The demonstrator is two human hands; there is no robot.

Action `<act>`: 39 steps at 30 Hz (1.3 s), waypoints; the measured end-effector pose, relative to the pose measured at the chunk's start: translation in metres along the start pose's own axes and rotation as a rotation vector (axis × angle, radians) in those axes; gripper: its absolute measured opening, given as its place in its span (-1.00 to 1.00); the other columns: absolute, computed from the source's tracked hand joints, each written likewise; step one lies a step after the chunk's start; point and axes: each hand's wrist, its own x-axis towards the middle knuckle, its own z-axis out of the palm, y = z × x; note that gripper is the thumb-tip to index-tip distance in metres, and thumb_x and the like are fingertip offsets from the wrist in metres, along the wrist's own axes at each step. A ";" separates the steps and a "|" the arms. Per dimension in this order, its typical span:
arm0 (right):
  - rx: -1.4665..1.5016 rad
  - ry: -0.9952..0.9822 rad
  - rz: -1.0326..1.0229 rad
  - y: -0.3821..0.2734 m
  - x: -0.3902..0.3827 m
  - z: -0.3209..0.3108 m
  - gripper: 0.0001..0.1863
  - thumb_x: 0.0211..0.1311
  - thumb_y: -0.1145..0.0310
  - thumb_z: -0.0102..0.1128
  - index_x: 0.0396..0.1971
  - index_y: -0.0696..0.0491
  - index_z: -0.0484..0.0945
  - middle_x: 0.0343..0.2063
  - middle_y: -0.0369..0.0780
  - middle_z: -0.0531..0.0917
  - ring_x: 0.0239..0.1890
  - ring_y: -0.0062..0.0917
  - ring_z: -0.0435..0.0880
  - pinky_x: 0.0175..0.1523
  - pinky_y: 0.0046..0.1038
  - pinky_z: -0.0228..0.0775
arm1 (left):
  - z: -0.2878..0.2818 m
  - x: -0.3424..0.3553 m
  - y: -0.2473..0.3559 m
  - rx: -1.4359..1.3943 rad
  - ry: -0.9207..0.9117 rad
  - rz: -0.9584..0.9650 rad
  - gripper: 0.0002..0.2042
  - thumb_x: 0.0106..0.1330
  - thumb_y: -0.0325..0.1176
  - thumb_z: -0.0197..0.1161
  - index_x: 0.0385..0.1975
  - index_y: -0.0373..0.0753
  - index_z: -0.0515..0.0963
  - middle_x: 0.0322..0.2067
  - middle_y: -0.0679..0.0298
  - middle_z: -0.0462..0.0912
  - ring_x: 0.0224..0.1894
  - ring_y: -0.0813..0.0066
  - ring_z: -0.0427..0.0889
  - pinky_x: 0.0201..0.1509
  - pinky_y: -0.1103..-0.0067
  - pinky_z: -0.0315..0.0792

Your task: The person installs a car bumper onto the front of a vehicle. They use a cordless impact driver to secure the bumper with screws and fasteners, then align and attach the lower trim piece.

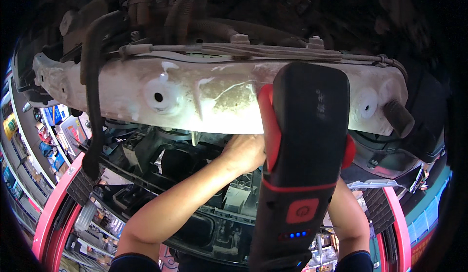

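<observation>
Under a raised car, seen from below, a pale, stained metal crossmember runs across the upper part of the view, with a round hole left of its middle and a second hole near its right end. A black hose hangs down over the beam's left part, and thin metal lines run along its top edge. The left hand reaches up from the lower edge and presses against the underside of the crossmember, just left of a work light; its fingers are tucked up behind the beam's lower edge, so I cannot tell whether they grip anything. The black and red work light stands upright close to the camera, in front of the beam's right half, with a red button and small blue lamps low on its body. The right forearm rises behind the light, and the right hand itself is hidden by it; whether it holds the light or anything else cannot be told. Dark plastic engine-bay parts fill the space below the beam, red lift arms frame both sides, and shelves of goods line the far left
</observation>
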 end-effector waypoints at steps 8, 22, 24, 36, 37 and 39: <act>-0.193 0.067 -0.056 0.009 -0.001 0.010 -0.60 0.35 0.43 0.24 0.14 0.26 0.55 0.12 0.16 0.60 0.28 0.03 0.51 0.37 -0.14 0.30 | 0.013 0.005 -0.013 0.090 -0.081 -0.048 -0.64 0.07 -0.65 0.21 -0.08 -0.53 0.60 -0.06 -0.28 0.65 0.07 -0.21 0.64 0.21 0.14 0.50; -0.195 0.017 -0.158 0.023 0.010 0.010 -0.56 0.38 0.39 0.21 0.20 0.24 0.51 0.19 0.10 0.61 0.27 -0.08 0.55 0.36 -0.21 0.32 | 0.030 0.003 -0.027 0.002 0.040 0.052 -0.68 0.09 -0.59 0.23 -0.11 -0.46 0.64 -0.07 -0.23 0.66 0.06 -0.20 0.64 0.20 0.14 0.48; -0.100 -0.053 -0.028 0.023 0.015 0.006 -0.57 0.37 0.38 0.25 0.18 0.22 0.54 0.12 0.07 0.65 0.22 -0.12 0.59 0.32 -0.23 0.36 | 0.028 0.004 -0.026 0.004 -0.010 0.027 -0.68 0.08 -0.60 0.23 -0.11 -0.45 0.64 -0.07 -0.22 0.66 0.06 -0.20 0.64 0.19 0.14 0.48; 0.153 0.147 -0.110 0.040 -0.011 0.020 -0.83 0.22 0.47 0.34 -0.24 0.22 0.70 -0.18 -0.10 0.75 -0.07 -0.35 0.69 0.11 -0.32 0.49 | 0.028 0.004 -0.026 0.024 0.023 0.028 -0.69 0.14 -0.52 0.26 -0.08 -0.43 0.62 -0.06 -0.22 0.65 0.08 -0.22 0.61 0.18 0.13 0.48; 0.147 0.190 -0.128 0.039 -0.012 0.021 -0.85 0.22 0.47 0.34 -0.27 0.22 0.70 -0.21 -0.12 0.76 -0.09 -0.38 0.69 0.09 -0.33 0.50 | 0.027 0.004 -0.025 0.012 0.021 0.025 -0.68 0.15 -0.50 0.27 -0.07 -0.41 0.62 -0.10 -0.20 0.67 0.04 -0.19 0.63 0.15 0.15 0.50; 0.168 0.240 -0.195 0.041 -0.014 0.024 -0.83 0.23 0.50 0.31 -0.24 0.26 0.70 -0.23 -0.14 0.76 -0.09 -0.41 0.69 0.05 -0.37 0.51 | 0.014 0.004 -0.012 -0.028 0.003 -0.022 -0.67 0.17 -0.46 0.31 -0.05 -0.35 0.64 -0.23 -0.14 0.71 -0.10 -0.11 0.70 0.06 0.21 0.55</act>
